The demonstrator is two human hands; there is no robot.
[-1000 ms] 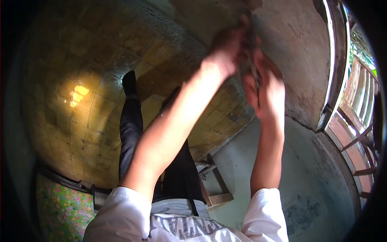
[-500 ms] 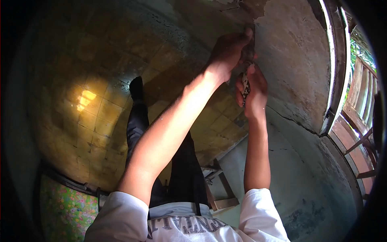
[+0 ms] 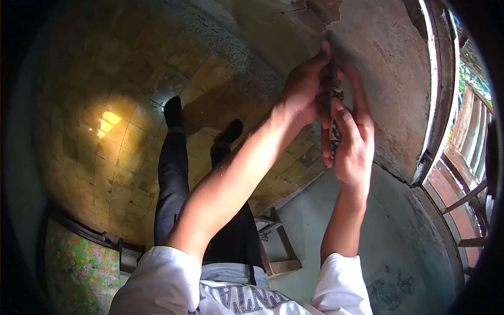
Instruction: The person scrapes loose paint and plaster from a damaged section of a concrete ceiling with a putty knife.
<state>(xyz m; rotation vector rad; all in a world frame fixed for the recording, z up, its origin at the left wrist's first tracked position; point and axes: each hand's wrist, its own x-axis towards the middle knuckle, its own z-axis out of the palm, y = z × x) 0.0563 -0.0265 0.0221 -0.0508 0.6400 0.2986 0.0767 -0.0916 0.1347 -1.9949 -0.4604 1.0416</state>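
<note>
My right hand [image 3: 354,139] is wrapped round the black-and-white speckled handle of a narrow hand tool [image 3: 335,137], with its forefinger stretched up along the far side. The tool points up the picture, close to the worn wall, and its dark upper part lies between my hands. I cannot make out its exact kind. My left hand [image 3: 307,86] is closed against that upper part from the left, thumb pointing up; most of its fingers are hidden. Just beyond the hands is a chipped, peeling patch of wall [image 3: 323,16].
Yellowish tiles [image 3: 126,168] cover the floor, where my dark-clad feet [image 3: 172,111] stand. A wooden frame [image 3: 283,265] is near my legs. Flowered green cloth [image 3: 81,268] lies lower left. A window opening with a slatted wooden chair or bench [image 3: 470,126] outside is at right.
Both hands and the tool have moved right and slightly down in the picture. My right forefinger now stretches upward, and the handle stands more upright. My second foot has come into view.
</note>
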